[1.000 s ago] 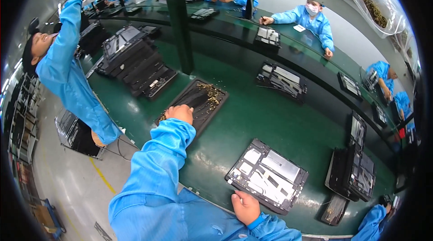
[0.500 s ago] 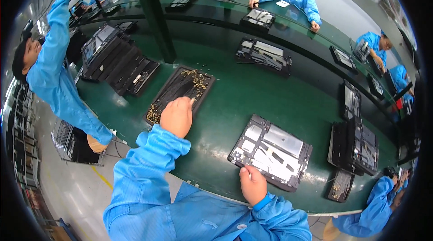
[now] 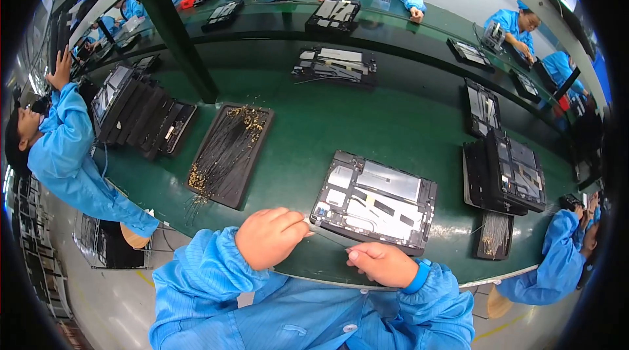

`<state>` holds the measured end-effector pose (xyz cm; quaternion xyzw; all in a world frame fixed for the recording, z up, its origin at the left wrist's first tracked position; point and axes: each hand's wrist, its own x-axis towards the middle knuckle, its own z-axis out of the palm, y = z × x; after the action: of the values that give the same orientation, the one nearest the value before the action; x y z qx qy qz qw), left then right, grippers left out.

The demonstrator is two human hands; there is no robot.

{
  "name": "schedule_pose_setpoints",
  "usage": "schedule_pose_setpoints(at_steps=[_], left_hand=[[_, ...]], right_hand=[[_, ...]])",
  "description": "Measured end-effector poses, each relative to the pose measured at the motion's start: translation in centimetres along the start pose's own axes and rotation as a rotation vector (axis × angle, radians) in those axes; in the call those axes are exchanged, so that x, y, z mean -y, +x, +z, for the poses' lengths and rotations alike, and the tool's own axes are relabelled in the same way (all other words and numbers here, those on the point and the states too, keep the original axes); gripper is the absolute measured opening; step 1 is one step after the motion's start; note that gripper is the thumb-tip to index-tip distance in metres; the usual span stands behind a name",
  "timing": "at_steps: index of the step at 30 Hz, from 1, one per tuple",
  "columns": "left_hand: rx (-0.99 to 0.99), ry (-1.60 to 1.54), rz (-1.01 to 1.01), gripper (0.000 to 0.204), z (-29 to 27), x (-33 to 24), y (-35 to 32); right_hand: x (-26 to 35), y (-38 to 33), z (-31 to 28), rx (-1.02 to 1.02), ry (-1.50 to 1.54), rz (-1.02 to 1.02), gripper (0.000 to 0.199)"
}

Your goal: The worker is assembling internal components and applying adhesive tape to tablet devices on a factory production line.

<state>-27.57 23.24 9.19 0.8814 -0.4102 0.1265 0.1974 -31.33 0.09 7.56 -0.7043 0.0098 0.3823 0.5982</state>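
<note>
A thin dark cable (image 3: 331,237) runs between my two hands, close to the table's near edge. My left hand (image 3: 272,238) pinches one end beside the near left corner of an opened device (image 3: 377,198). Thumb and fingers of my right hand (image 3: 386,263) close on the cable's other end, just in front of that device's near edge. The device lies flat in a black frame, with silver and white panels and dark strips. To the left of it, a black tray (image 3: 254,153) holds many thin black cables (image 3: 226,147) with gold-coloured tips.
Stacked black trays (image 3: 141,111) and opened devices stand at the left, near a green post (image 3: 177,35). Another stack (image 3: 504,173) is at the right, with a smaller cable tray (image 3: 496,235) before it. One more device (image 3: 334,65) lies farther back. Co-workers in blue sit around.
My left hand has left the cable tray and come near my right hand, with a cable now between them. My right hand has moved off the device's edge. The view has shifted.
</note>
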Motion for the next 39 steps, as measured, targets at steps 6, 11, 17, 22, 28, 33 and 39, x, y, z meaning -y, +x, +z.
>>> schedule_pose_setpoints(at_steps=[6, 11, 17, 22, 28, 33, 39], left_hand=[[0.048, 0.007, -0.005, 0.015, 1.1, -0.6, -1.1], [0.003, -0.158, -0.042, 0.024, 3.8, -3.0, -0.9], [0.051, -0.344, -0.014, 0.017, 5.1, -4.1, -0.1], [-0.071, -0.331, -0.022, 0.013, 6.4, -4.0, 0.3], [-0.113, -0.136, -0.156, 0.016, 9.0, -2.6, 1.3], [-0.039, -0.047, -0.178, 0.017, 9.7, -2.4, 1.5], [-0.05, -0.03, -0.189, 0.017, 9.8, -2.4, 1.7]], right_hand=[[-2.6, -0.6, -0.2, -0.038, 0.192, 0.107, 0.036], [-2.8, -0.2, 0.9, 0.02, 0.247, 0.152, 0.036], [-3.7, 0.1, 1.0, 0.128, 0.445, 0.152, 0.035], [-4.0, 0.4, 1.1, 0.024, 0.585, 0.167, 0.034], [-2.6, 1.4, 0.1, -0.454, 0.854, -0.008, 0.038], [-2.3, 3.1, -0.3, -0.695, 0.811, -0.282, 0.052], [-4.5, 5.5, 1.0, -0.961, 0.218, -0.759, 0.033]])
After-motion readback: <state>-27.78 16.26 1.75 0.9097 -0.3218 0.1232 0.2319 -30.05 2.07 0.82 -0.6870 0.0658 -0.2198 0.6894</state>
